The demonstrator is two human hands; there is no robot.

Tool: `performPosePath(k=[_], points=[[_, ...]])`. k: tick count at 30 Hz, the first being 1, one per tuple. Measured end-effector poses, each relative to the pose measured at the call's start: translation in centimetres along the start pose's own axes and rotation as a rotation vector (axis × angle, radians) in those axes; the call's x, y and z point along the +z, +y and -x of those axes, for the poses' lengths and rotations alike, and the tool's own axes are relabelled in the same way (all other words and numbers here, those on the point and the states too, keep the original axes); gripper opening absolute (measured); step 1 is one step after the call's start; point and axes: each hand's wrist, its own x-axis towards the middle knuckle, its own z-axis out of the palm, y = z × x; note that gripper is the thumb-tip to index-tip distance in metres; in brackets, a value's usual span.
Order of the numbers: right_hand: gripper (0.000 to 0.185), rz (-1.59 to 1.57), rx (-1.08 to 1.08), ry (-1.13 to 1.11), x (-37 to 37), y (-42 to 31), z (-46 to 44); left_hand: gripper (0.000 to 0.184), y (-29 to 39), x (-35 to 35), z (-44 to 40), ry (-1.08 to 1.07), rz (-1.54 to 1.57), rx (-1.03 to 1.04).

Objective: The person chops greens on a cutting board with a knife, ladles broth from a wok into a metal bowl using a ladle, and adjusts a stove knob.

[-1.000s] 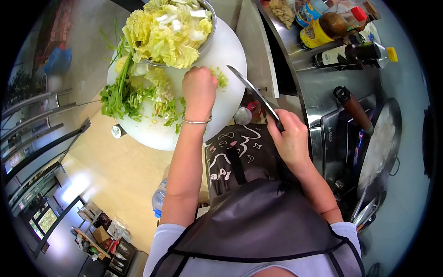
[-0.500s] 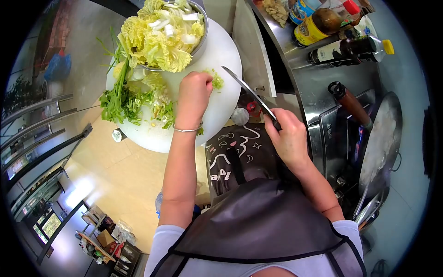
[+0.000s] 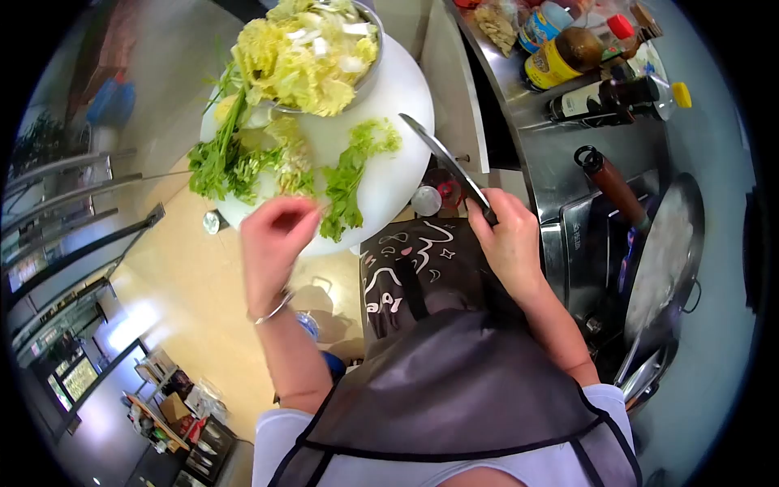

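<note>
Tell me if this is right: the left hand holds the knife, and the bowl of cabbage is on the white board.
Wrong hand: in the head view, the right hand holds the knife. The bowl of cabbage is indeed on the white board.

Can pass low over the bare right side of the round white cutting board [image 3: 393,183], beyond the separate leafy greens [image 3: 346,187]; must clear the kitchen knife [image 3: 448,165], slanting across the board's right edge; barred at the far side by the metal bowl [image 3: 375,69] with its high heap of napa cabbage [image 3: 312,61], and at the near left edge by the left hand [image 3: 280,235]; over the steel counter [image 3: 548,158], hemmed in by bottles and the wooden handle [image 3: 617,191]
</note>
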Motion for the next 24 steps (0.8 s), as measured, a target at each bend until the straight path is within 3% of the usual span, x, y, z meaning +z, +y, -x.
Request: performPosePath(k=[2,4,8,9,12,14,15,17,21,22,24], points=[[0.013,-0.036,0.012,-0.003,0.0,-0.3,-0.1,0.008,-2.7,-4.5,3.6,0.086,0.019,-0.054],[0.014,-0.067,0.013,-0.054,-0.3,-0.4,-0.6,0.010,-6.8,-7.7,8.5,0.285,0.120,-0.306],[0.017,-0.062,0.140,-0.157,0.3,1.0,-0.8,0.010,-12.6,-11.4,20.8,0.636,0.260,-0.619],[0.018,-0.130,0.006,-0.127,0.7,2.4,-0.6,0.009,-12.9,-11.7,24.3,0.734,0.318,-0.648],[0.022,-0.067,0.026,-0.189,0.2,3.9,-1.3,0.005,-3.3,-9.8,29.0,0.821,0.271,-0.387],[0.025,-0.023,0.040,-0.220,0.5,3.9,-2.4,0.010,3.7,-8.2,27.8,0.769,0.167,0.352],[0.027,0.003,0.077,-0.251,0.4,4.0,-2.9,0.009,5.7,-6.8,27.4,0.733,0.125,0.541],[0.030,0.119,-0.100,-0.272,0.5,4.4,-4.0,0.008,8.7,-5.0,26.9,0.717,-0.024,0.602],[0.031,0.122,-0.123,-0.287,0.0,1.6,-3.9,0.007,10.0,-4.9,27.9,0.865,-0.343,0.444],[0.030,0.116,-0.118,-0.283,-0.1,1.0,-3.8,0.007,9.5,-6.1,28.6,1.026,-0.453,0.284],[0.029,0.061,-0.068,-0.282,0.1,0.4,-3.4,0.007,5.4,-10.1,31.9,1.397,-0.570,-0.269]])
